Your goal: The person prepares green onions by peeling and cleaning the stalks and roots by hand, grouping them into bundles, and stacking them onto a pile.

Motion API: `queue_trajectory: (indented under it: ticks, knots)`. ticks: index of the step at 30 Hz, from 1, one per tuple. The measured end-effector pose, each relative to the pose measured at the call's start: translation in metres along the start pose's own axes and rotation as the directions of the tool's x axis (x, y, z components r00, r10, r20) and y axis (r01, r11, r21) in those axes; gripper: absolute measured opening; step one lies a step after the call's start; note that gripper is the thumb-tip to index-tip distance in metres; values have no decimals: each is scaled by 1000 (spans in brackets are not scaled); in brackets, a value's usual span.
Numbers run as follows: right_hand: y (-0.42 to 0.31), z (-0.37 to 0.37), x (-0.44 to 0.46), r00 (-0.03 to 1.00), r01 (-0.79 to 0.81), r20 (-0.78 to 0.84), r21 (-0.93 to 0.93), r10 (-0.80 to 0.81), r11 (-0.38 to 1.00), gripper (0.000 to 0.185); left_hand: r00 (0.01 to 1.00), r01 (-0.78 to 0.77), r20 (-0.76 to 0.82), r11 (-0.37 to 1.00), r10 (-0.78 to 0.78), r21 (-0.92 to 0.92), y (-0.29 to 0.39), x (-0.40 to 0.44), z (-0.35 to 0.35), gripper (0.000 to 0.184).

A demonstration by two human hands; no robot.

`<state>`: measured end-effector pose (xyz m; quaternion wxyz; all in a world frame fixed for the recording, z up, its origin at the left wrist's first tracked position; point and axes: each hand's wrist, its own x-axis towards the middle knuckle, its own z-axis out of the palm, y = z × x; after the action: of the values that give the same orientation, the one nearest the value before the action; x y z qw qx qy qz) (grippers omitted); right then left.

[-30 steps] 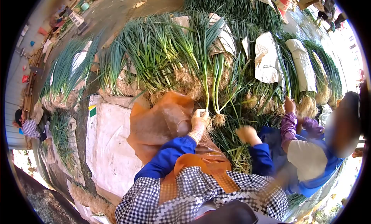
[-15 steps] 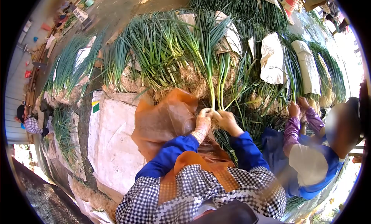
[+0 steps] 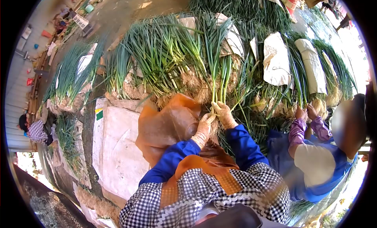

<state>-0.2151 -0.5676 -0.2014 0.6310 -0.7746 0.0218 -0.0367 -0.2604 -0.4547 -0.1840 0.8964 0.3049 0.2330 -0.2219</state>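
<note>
Spring onions (image 3: 224, 80), a few long stalks, stand upright before the wearer at the middle of the view, their lower ends in both hands and their leaves pointing to 12 o'clock. Nearest is the wearer's black-and-white checked garment (image 3: 165, 206), its blue sleeves (image 3: 172, 159) reaching forward. The left hand (image 3: 203, 127) is closed around the root end, though its fingertips are partly hidden; the right hand (image 3: 224, 114) grips the stems just above, touching it. From the hands, a wrinkled orange apron (image 3: 165, 122) spreads at 9 o'clock, with a pale sack (image 3: 121, 145) beyond it. At 4 o'clock another person (image 3: 326, 175) in blue, with purple sleeves (image 3: 297, 131), has both hands at the bases of other stalks. Farther out, a thick row of stalks (image 3: 161, 57) lies at 11 o'clock, roots toward the wearer, and a bundle in a pale wrapper (image 3: 310, 67) lies at 2 o'clock. A dark green pile (image 3: 239, 11) lies farther off at 12 o'clock, and a small lettered sign (image 3: 80, 21) stands at 10 o'clock.
</note>
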Motion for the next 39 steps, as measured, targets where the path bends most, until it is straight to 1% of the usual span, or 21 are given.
queue_trajectory:
  ticks: [1,2,4,5,6,7,9,11,13,15,18,19,22,23,25,29,30,32,35,37,39]
  knots:
    - [14,0,0,953,281,-55,-200,-297,939,23,999,-11,-46,1000,12,18,-2,4,-6,11]
    - [-28,-1,-8,903,-350,-58,476,426,807,22,992,-111,-50,993,113,41,2,-1,0,9]
    - [-28,-36,-23,808,-397,-233,461,540,793,21,967,-237,75,967,244,-90,4,5,-16,12]
    - [2,-61,-37,879,-321,-221,381,423,867,22,985,-165,16,972,170,-166,20,-13,7,10]
    - [4,-83,-64,965,-254,-199,-524,174,813,21,990,-126,52,990,129,-58,26,-13,4,10]
    - [14,-108,-91,909,405,404,-806,-99,432,28,993,-90,84,995,87,44,28,-13,2,9]
    - [79,-132,-121,513,506,647,-758,564,411,33,994,-91,58,994,88,54,21,-10,5,11]
    - [50,-136,-129,504,539,703,-710,502,452,33,995,-98,32,992,96,81,20,-4,6,13]
    - [-21,-103,-76,864,365,483,-793,138,488,37,990,-121,86,980,109,157,12,-5,6,25]
    - [-94,-58,-36,947,-241,154,-240,282,940,36,998,-43,55,969,30,243,18,-17,17,56]
    - [-86,-19,-8,906,211,404,-692,128,690,31,971,-239,84,897,224,371,8,-6,9,73]
    - [-66,-15,-13,803,589,533,-642,-265,492,25,996,-86,12,917,88,390,10,-9,2,70]
    - [-87,-27,-24,762,614,634,-642,-131,460,22,972,-224,148,909,182,352,9,4,-22,54]
    - [-105,-38,-32,740,454,667,-592,88,666,30,971,-240,103,851,217,467,15,4,-15,46]
    - [-96,-66,-43,583,358,800,-409,141,840,40,998,23,55,999,-25,30,35,2,-19,42]
    - [-18,-98,7,816,40,279,-901,506,433,50,993,70,-100,992,-59,107,33,-8,11,21]
    - [22,-93,17,907,168,347,-817,239,551,48,999,45,11,985,-47,164,30,-5,1,24]
    - [52,-70,31,937,220,341,-753,81,620,43,997,-59,-38,988,65,144,23,-4,10,24]
    - [1,-43,32,951,-63,206,-605,232,794,34,981,-116,-124,960,151,255,23,-3,9,11]
    - [-31,-41,22,905,-356,271,65,327,932,31,999,-11,-31,987,16,162,12,0,-3,12]
    - [-51,-48,9,905,-381,332,359,266,852,28,995,94,17,995,-94,29,7,-20,22,13]
